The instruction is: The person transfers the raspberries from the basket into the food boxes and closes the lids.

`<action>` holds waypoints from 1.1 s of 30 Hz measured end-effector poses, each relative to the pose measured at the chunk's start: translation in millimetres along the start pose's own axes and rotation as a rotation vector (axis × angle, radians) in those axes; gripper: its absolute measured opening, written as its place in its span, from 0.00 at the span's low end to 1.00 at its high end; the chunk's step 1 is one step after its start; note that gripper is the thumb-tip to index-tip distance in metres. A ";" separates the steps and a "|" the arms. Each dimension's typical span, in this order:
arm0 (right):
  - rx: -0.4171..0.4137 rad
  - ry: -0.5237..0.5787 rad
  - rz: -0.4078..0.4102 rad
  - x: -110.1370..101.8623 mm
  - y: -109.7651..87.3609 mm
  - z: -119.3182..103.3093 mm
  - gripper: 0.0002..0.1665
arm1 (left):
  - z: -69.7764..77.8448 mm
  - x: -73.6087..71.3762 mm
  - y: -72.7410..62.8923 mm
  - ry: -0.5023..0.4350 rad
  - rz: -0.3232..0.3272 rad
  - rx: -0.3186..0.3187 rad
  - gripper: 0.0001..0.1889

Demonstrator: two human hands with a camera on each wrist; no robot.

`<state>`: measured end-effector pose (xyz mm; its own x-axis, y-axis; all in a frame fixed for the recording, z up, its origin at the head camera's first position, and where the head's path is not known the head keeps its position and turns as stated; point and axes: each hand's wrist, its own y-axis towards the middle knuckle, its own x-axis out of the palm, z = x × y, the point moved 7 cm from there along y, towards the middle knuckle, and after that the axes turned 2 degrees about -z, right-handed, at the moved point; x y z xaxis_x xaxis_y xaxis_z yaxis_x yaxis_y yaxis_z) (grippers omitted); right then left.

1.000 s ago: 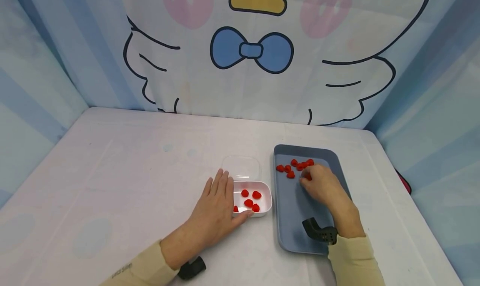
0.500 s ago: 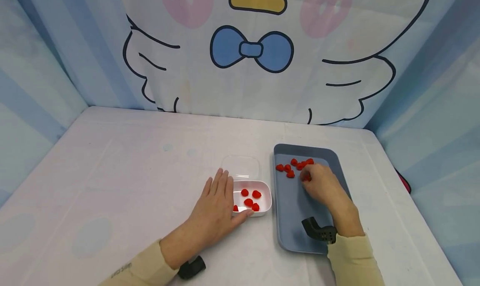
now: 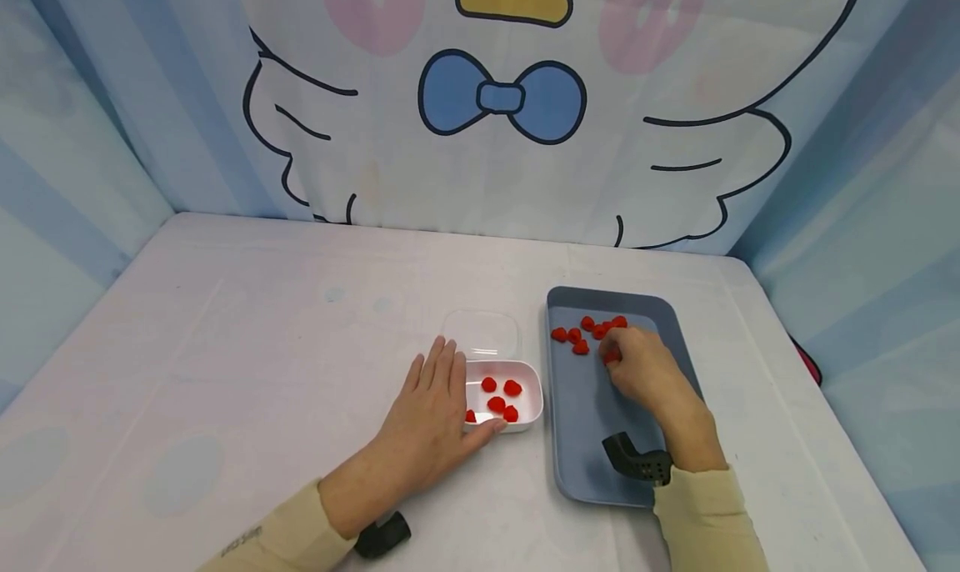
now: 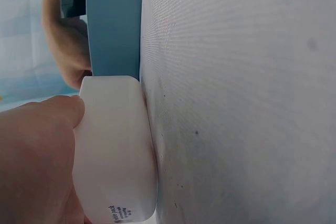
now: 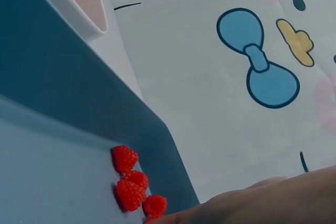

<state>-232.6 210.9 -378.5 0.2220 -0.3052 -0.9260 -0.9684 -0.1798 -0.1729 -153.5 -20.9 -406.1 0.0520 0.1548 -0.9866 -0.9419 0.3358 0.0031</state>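
Observation:
My left hand (image 3: 423, 426) lies along the left end of a small white plastic box (image 3: 534, 398), fingers straight and thumb at the near rim. Several red raspberries (image 3: 497, 404) sit apart inside it; the hand covers the box's left part. Over the grey-blue tray (image 3: 592, 464) on the right, my right hand (image 3: 645, 372) has its fingers curled, pinching a raspberry (image 3: 612, 356) at the fingertips. More raspberries (image 3: 581, 348) lie clustered near the tray's far end, just beyond those fingers. In the right wrist view, raspberries (image 5: 130, 193) lie along the tray wall.
A clear plastic lid (image 3: 482, 333) lies right behind the white box. Between box and tray runs a narrow strip of the white tablecloth (image 3: 262, 322). A printed curtain (image 3: 480, 180) hangs at the table's far edge, with blue curtains at both sides.
Both hands stay almost where they were. The right fingers shift slightly around the raspberry at their tips; the box and tray keep their places.

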 end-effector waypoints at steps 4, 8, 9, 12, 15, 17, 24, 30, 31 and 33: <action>-0.015 0.007 0.012 -1.6 -0.2 -1.6 0.09 | 0.0 -0.9 0.0 -0.006 0.000 0.001 0.50; -0.022 0.017 0.026 -2.5 0.0 -1.6 0.10 | -0.2 -0.5 -0.3 -0.006 0.000 0.003 0.50; -0.020 0.020 0.027 -2.8 0.0 -1.5 0.10 | -0.2 -0.4 -0.3 -0.006 0.001 0.003 0.50; -0.009 0.016 0.015 -2.1 0.3 -0.5 0.11 | -0.1 -0.3 -0.3 -0.004 -0.002 0.002 0.50; 0.018 0.009 -0.018 0.3 0.2 1.2 0.13 | -0.1 -0.4 -0.6 -0.005 -0.001 0.001 0.50; 0.042 -0.001 -0.042 1.9 -0.3 2.5 0.16 | -0.2 -0.5 -0.8 -0.008 0.001 0.001 0.50; 0.090 -0.038 -0.083 2.6 -1.0 6.3 0.21 | 0.0 -1.3 -1.3 -0.013 0.016 0.006 0.49; 0.116 -0.052 -0.095 2.2 -4.0 7.6 0.22 | 0.6 -2.6 -1.0 -0.010 0.038 0.018 0.48; 0.122 -0.054 -0.100 2.1 -4.3 7.8 0.22 | 0.4 -2.5 -0.9 -0.009 0.039 0.018 0.48; 0.130 -0.052 -0.111 1.8 -4.1 7.9 0.22 | 0.4 -2.8 -1.2 -0.009 0.039 0.017 0.48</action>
<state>-229.1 218.4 -382.1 0.3256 -0.2404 -0.9144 -0.9455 -0.0858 -0.3141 -152.4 -21.3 -403.3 0.0185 0.1769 -0.9841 -0.9377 0.3447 0.0443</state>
